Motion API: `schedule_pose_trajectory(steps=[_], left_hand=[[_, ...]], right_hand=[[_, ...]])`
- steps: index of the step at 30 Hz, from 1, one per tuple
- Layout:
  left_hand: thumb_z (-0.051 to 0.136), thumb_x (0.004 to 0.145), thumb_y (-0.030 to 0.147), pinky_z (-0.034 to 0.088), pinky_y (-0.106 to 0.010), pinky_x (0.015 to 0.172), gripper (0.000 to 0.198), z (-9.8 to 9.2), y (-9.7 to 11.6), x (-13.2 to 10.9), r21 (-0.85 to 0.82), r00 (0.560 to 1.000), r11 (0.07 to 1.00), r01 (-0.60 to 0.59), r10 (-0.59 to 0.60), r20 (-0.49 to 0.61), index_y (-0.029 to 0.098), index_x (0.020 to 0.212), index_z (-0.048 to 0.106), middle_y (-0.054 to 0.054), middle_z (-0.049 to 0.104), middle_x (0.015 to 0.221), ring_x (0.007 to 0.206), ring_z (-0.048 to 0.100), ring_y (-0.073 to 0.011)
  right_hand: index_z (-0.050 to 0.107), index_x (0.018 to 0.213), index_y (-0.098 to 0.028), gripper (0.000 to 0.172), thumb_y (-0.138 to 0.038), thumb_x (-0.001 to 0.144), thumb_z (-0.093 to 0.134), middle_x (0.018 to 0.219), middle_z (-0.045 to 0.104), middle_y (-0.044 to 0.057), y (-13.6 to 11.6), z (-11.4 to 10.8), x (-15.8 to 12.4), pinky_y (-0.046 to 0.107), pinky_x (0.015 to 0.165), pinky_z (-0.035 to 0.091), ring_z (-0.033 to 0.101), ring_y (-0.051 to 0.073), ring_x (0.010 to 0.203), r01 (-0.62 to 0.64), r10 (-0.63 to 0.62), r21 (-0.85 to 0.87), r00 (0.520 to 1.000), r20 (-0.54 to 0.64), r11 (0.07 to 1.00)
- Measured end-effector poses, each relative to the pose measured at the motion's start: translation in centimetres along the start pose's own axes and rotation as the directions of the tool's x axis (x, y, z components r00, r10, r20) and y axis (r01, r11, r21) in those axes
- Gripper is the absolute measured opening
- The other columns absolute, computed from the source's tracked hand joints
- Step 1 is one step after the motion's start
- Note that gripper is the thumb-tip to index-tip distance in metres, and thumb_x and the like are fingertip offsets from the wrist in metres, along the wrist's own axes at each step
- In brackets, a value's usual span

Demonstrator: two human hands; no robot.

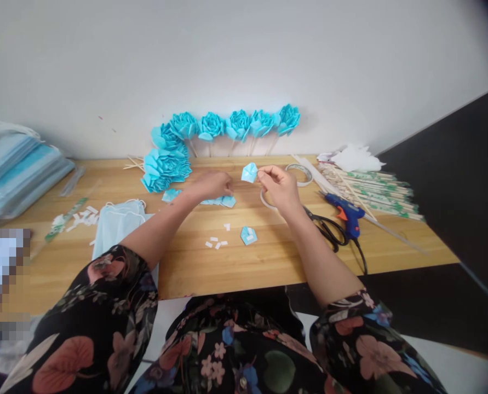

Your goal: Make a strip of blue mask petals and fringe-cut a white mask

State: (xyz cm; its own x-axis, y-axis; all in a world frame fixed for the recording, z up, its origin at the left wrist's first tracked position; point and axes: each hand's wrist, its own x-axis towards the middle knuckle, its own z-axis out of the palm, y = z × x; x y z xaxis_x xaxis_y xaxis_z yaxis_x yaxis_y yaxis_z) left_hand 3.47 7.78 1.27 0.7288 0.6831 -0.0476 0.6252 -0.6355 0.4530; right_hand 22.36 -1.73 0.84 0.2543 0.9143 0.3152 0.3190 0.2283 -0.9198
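Between the thumb and fingertips of my right hand (282,189) is the edge of a folded light-blue petal (250,173), raised above the table. My left hand (214,185) has its fingers curled together just left of that petal; whatever they hold, if anything, is hidden. Below the left hand lies a row of blue petals (224,201), partly covered by the hand and forearm. Another folded blue petal (249,236) with white strips on it rests nearer the front edge. Several small white strips (214,239) are scattered to its left.
Blue flowers on sticks (239,126) line the wall. To the right are tape rolls (299,175), black scissors (329,230), a blue glue gun (348,213) and wrapped chopsticks (385,191). To the left are face masks (118,221), more white strips (85,216) and a packaged mask stack (22,169).
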Motion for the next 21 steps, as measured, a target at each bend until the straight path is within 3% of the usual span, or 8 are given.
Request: schedule_pose_trajectory(steps=[3, 6, 10, 15, 21], left_hand=[[0.066, 0.066, 0.023, 0.032, -0.027, 0.061, 0.006, 0.6, -1.1, 0.4, -0.063, 0.998, 0.997, -0.053, 0.055, 0.024, 0.021, 0.067, 0.072, -0.002, 0.071, 0.072, 0.065, 0.058, -0.0187], [0.061, 0.070, 0.024, 0.034, -0.028, 0.065, 0.012, 1.2, -2.0, 0.3, -0.020, 0.992, 0.992, -0.128, 0.129, 0.018, 0.020, 0.072, 0.071, -0.004, 0.072, 0.078, 0.070, 0.059, -0.0188], [0.056, 0.074, 0.027, 0.037, -0.027, 0.066, 0.015, 1.0, -2.6, -0.2, -0.028, 0.982, 0.981, -0.190, 0.190, -0.011, 0.018, 0.075, 0.069, -0.005, 0.070, 0.080, 0.072, 0.058, -0.0182], [0.057, 0.076, 0.033, 0.041, -0.025, 0.065, 0.018, -0.4, -2.8, -0.9, -0.305, 0.989, 0.945, -0.119, 0.087, -0.118, 0.018, 0.080, 0.065, -0.003, 0.070, 0.078, 0.070, 0.059, -0.0163], [0.063, 0.071, 0.031, 0.038, -0.023, 0.056, 0.015, -0.9, -2.0, -1.0, -0.449, 0.978, 0.890, -0.077, -0.020, -0.206, 0.016, 0.075, 0.063, 0.000, 0.064, 0.065, 0.058, 0.052, -0.0122]], right_hand=[[0.068, 0.079, -0.019, 0.021, -0.039, 0.080, 0.063, 0.067, 0.061, -0.002, 0.5, 0.1, 0.0, 0.025, 0.055, 0.037, 0.046, 0.010, 0.056, -0.018, 0.018, -0.011, 1.000, 0.019, 1.000], [0.068, 0.078, -0.019, 0.020, -0.038, 0.080, 0.063, 0.069, 0.062, -0.002, 0.9, 0.3, -0.1, 0.024, 0.055, 0.037, 0.047, 0.010, 0.058, -0.046, 0.046, -0.008, 0.998, 0.046, 0.999], [0.067, 0.074, -0.019, 0.021, -0.039, 0.079, 0.064, 0.062, 0.058, -0.003, 1.1, 0.8, -0.3, 0.024, 0.052, 0.037, 0.046, 0.010, 0.054, -0.188, 0.181, 0.052, 0.977, 0.114, 0.981], [0.067, 0.074, -0.020, 0.023, -0.043, 0.072, 0.070, 0.070, 0.062, 0.000, 1.0, 1.3, -0.7, 0.023, 0.053, 0.046, 0.055, 0.012, 0.063, -0.347, 0.319, 0.130, 0.927, 0.195, 0.929], [0.067, 0.074, -0.020, 0.027, -0.045, 0.069, 0.075, 0.068, 0.060, -0.001, 1.1, 1.7, -0.9, 0.023, 0.053, 0.048, 0.055, 0.012, 0.063, -0.378, 0.342, 0.177, 0.918, 0.201, 0.909]])
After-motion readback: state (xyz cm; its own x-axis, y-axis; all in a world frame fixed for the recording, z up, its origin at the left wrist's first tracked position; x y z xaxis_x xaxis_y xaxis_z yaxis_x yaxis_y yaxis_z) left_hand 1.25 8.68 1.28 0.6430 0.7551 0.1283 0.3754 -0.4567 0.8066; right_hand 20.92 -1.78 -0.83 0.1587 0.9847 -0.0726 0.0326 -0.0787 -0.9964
